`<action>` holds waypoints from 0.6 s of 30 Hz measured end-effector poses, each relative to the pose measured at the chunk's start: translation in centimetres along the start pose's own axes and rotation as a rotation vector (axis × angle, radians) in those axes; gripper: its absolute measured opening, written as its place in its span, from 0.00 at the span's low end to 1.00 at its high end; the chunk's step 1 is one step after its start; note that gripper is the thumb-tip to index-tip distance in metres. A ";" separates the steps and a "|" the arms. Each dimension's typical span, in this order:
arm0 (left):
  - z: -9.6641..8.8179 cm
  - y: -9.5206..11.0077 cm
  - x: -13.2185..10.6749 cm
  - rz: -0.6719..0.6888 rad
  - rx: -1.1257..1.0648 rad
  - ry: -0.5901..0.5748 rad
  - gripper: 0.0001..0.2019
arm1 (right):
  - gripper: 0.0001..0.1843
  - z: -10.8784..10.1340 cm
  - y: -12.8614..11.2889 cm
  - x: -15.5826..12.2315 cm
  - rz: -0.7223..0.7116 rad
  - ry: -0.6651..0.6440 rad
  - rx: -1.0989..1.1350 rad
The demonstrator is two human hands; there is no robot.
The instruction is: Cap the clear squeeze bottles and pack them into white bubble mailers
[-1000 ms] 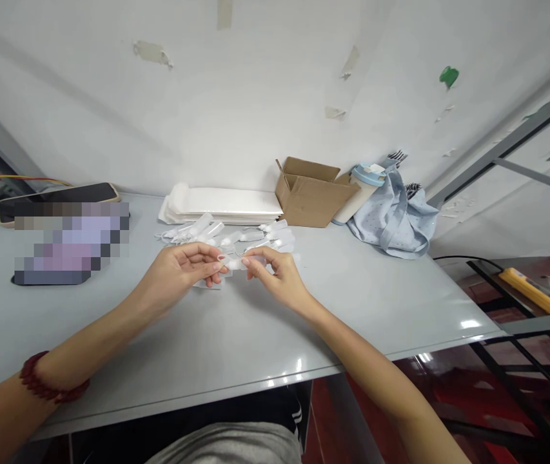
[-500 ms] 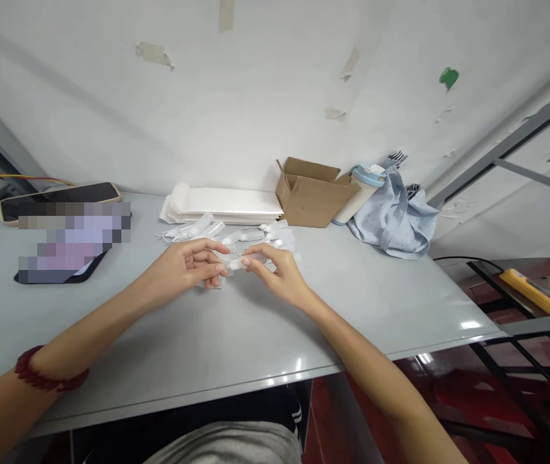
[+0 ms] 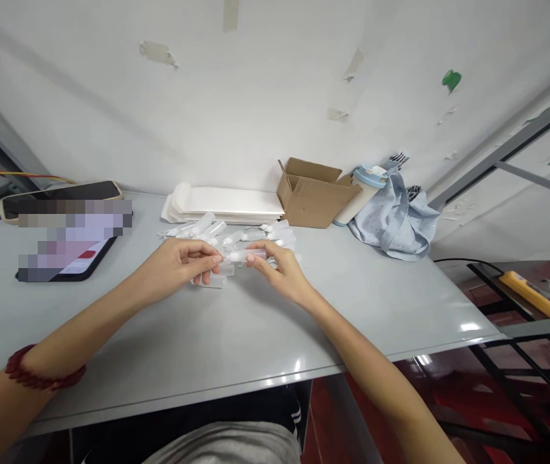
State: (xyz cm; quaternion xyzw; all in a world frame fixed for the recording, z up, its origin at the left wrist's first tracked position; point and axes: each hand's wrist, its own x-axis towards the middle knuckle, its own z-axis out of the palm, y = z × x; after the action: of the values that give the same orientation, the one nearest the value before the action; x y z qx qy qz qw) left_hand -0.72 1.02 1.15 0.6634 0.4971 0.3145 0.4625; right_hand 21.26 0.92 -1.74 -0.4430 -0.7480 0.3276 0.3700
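My left hand (image 3: 178,264) and my right hand (image 3: 279,267) meet over the grey table (image 3: 236,335), both pinched on one small clear plastic tube (image 3: 244,255) held level between their fingertips. My left fingertips grip its left end and my right fingers grip its right part. Under my left fingers lie a few more clear plastic pieces (image 3: 211,281). Just behind my hands is a loose heap of several similar clear tubes (image 3: 229,233).
A stack of white flat packs (image 3: 221,203) lies at the back by the wall. An open cardboard box (image 3: 311,192), a cup with a blue lid (image 3: 358,192) and a light-blue cloth bag (image 3: 395,219) stand to its right. A phone (image 3: 62,192) and a tablet lie at the left.
My hands have shifted slightly; the tube is now pulled straighter between them and my left fingers have closed into a tighter pinch on its end.
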 end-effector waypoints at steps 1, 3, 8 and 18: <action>-0.2 0.0 0.0 0.005 0.010 0.045 0.11 | 0.17 0.0 0.2 0.1 -0.011 0.002 -0.040; -0.8 0.1 -0.1 0.020 0.038 0.158 0.11 | 0.17 -0.1 0.7 0.3 -0.049 0.019 -0.161; -1.4 0.0 -0.1 0.033 0.245 0.402 0.09 | 0.17 0.0 1.6 0.6 -0.079 -0.034 -0.616; -1.0 -1.8 0.7 0.016 0.521 0.431 0.12 | 0.22 0.6 2.2 0.5 -0.065 -0.209 -0.917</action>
State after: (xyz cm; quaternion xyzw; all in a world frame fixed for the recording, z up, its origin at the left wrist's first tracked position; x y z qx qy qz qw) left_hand -2.02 2.09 -0.21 0.6813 0.6421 0.3135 0.1591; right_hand 21.54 2.16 -3.70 -0.5019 -0.8622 -0.0056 0.0689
